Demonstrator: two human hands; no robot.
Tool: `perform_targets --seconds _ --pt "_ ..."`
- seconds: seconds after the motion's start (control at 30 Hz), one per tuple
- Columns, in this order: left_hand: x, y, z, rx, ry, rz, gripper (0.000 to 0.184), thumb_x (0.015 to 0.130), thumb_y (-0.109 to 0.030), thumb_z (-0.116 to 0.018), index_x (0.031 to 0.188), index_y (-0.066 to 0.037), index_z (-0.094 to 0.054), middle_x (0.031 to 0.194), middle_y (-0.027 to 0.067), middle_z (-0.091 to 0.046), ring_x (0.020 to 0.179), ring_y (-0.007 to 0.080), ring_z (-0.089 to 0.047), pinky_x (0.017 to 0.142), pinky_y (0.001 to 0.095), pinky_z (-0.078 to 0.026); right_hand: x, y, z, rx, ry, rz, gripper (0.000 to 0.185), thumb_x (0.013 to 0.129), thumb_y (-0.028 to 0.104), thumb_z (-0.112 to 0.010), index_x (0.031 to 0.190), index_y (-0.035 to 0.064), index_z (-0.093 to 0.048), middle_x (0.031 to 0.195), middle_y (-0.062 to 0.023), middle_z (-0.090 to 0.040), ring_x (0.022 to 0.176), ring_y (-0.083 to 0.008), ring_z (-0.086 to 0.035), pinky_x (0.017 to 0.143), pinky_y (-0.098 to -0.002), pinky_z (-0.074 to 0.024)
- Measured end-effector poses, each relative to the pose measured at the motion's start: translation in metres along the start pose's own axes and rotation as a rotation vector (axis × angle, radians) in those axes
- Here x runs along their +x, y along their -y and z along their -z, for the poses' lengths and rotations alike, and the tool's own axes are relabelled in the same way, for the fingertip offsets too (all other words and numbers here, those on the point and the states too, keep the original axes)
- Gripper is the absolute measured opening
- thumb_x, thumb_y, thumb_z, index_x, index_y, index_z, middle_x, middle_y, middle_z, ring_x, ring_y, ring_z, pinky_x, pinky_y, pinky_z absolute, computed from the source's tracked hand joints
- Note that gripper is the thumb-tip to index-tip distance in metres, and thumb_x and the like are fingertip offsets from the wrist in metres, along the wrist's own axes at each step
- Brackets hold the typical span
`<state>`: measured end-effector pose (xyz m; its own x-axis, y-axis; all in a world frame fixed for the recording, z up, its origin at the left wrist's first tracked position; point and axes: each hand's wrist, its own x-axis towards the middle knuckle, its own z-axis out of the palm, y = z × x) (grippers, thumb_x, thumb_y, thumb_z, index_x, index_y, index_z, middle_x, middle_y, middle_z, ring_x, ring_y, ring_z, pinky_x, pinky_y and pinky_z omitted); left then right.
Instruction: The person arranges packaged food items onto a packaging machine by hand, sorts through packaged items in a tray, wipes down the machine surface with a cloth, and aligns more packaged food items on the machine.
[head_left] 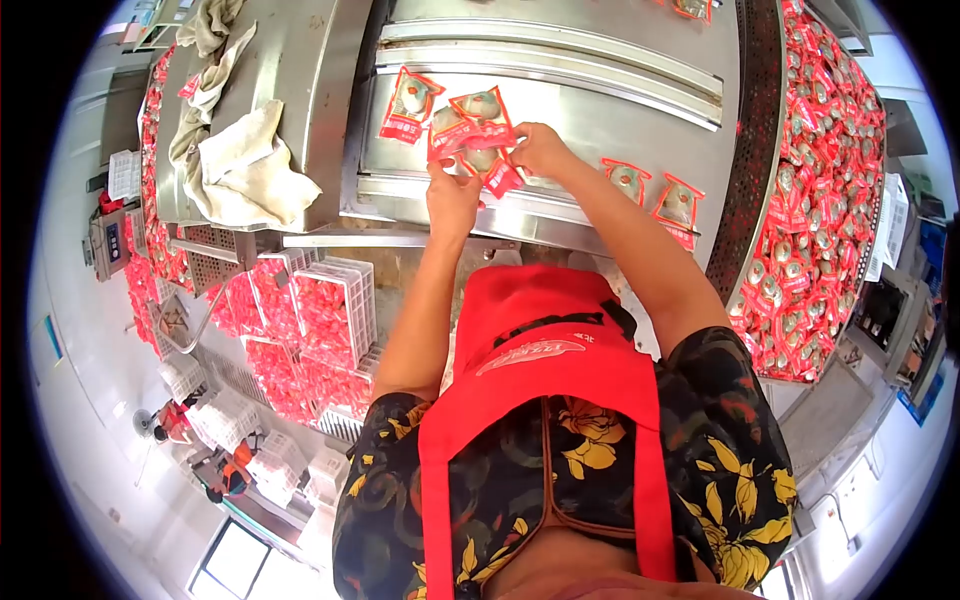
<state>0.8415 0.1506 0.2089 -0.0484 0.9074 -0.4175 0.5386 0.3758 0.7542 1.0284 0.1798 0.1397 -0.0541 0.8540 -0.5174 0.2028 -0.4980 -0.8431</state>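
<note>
A small overlapping pile of red-and-clear food packets [472,122] lies on the steel worktop, each with a pale roundish item inside. My left hand [453,203] pinches the lower left edge of this pile with its thumb and fingers. At the pile's right edge, my right hand [541,152] has its fingers closed on a packet corner. Another packet [410,104] lies just left of the pile, close to it. To the right of my right forearm rest two more packets, one at the metal strip [626,180] and one nearer the edge [679,204].
A large bin of similar packets [800,220] stands on the right. White crates filled with red packets [330,310] are stacked below on the left. Beige cloths [245,165] lie on the steel surface to the left. Raised metal rails [560,55] cross the worktop.
</note>
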Motion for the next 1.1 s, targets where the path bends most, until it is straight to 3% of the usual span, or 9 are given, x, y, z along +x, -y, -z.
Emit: perform_targets --seconds 0.2,0.37,0.47,0.53,0.67,0.8,0.9,0.97,1.1 --pt "0.011 0.012 -0.009 -0.072 0.067 -0.075 0.054 0.083 -0.008 -0.072 0.123 0.006 -0.039 0.081 0.0170 -0.070 0.062 0.0239 -0.070 0.057 0.0336 -0.053 -0.032 0.000 0.046 0.315 0.033 -0.238 0.034 0.076 -0.002 -0.069 0.109 -0.0076 -0.064 0.069 -0.0074 -0.063 0.051 -0.0112 -0.054 0.043 -0.0269 -0.0369" --pt "0.024 0.000 -0.040 -0.335 0.431 0.097 0.057 0.078 -0.002 -0.073 0.125 0.006 -0.043 0.084 0.0139 -0.070 0.063 0.0156 -0.066 0.049 0.0256 -0.045 -0.064 0.000 0.065 0.446 -0.030 -0.338 0.036 0.075 -0.002 -0.070 0.110 -0.0065 -0.062 0.074 -0.0047 -0.064 0.052 -0.0073 -0.051 0.043 -0.0220 -0.0329" --pt "0.051 0.010 -0.047 -0.125 0.438 -0.101 0.046 0.078 0.002 -0.070 0.120 0.008 -0.051 0.078 0.0127 -0.069 0.055 0.0132 -0.059 0.049 0.0262 -0.046 -0.072 -0.018 0.067 0.209 -0.051 -0.282 0.035 0.076 0.000 -0.071 0.110 -0.0029 -0.062 0.076 -0.0067 -0.067 0.056 -0.0108 -0.057 0.045 -0.0253 -0.0411" --pt "0.058 0.003 -0.044 -0.056 0.500 -0.168 0.046 0.078 0.002 -0.070 0.120 0.007 -0.052 0.078 0.0121 -0.070 0.056 0.0132 -0.059 0.050 0.0266 -0.046 -0.072 -0.035 0.055 -0.346 -0.365 0.029 0.035 0.077 0.002 -0.072 0.111 0.0013 -0.061 0.079 -0.0086 -0.069 0.061 -0.0161 -0.063 0.051 -0.0304 -0.0498" --pt "0.074 0.004 -0.052 0.098 0.399 -0.268 0.037 0.076 -0.001 -0.069 0.112 0.003 -0.061 0.075 0.0102 -0.072 0.057 0.0170 -0.066 0.059 0.0302 -0.052 -0.073 -0.041 0.037 -0.421 -0.477 0.072 0.033 0.076 0.001 -0.071 0.106 0.0023 -0.059 0.081 -0.0096 -0.071 0.067 -0.0200 -0.068 0.057 -0.0335 -0.0533" --pt "0.068 0.009 -0.050 0.155 0.676 -0.166 0.030 0.076 -0.001 -0.070 0.105 0.002 -0.063 0.073 0.0101 -0.070 0.057 0.0163 -0.065 0.058 0.0300 -0.051 -0.103 -0.016 0.046 -0.258 -0.290 -0.160 0.030 0.078 0.002 -0.069 0.106 0.0029 -0.058 0.076 -0.0094 -0.070 0.069 -0.0240 -0.068 0.063 -0.0359 -0.0545" --pt "0.056 0.008 -0.058 0.088 0.603 -0.195 0.028 0.076 -0.001 -0.072 0.102 0.002 -0.063 0.072 0.0116 -0.069 0.060 0.0159 -0.065 0.057 0.0299 -0.051 -0.124 -0.009 0.040 -0.500 -0.420 -0.051 0.028 0.079 0.004 -0.069 0.105 0.0047 -0.059 0.085 -0.0106 -0.068 0.078 -0.0279 -0.068 0.069 -0.0378 -0.0539" --pt "0.055 0.010 -0.063 0.047 0.597 -0.192 0.028 0.078 -0.001 -0.071 0.104 0.002 -0.062 0.073 0.0102 -0.069 0.061 0.0143 -0.064 0.054 0.0281 -0.050 -0.137 -0.007 0.032 -0.732 -0.421 0.498 0.028 0.080 0.009 -0.070 0.104 0.0023 -0.058 0.101 -0.0148 -0.063 0.095 -0.0347 -0.063 0.077 -0.0443 -0.0517" --pt "0.051 0.002 -0.059 0.060 0.599 -0.192 0.028 0.080 -0.001 -0.069 0.107 0.002 -0.061 0.074 0.0092 -0.069 0.061 0.0114 -0.062 0.051 0.0259 -0.048 -0.138 -0.027 0.028 -0.764 -0.181 0.350 0.035 0.077 0.009 -0.073 0.107 0.0036 -0.056 0.109 -0.0123 -0.059 0.100 -0.0331 -0.060 0.079 -0.0430 -0.0515"
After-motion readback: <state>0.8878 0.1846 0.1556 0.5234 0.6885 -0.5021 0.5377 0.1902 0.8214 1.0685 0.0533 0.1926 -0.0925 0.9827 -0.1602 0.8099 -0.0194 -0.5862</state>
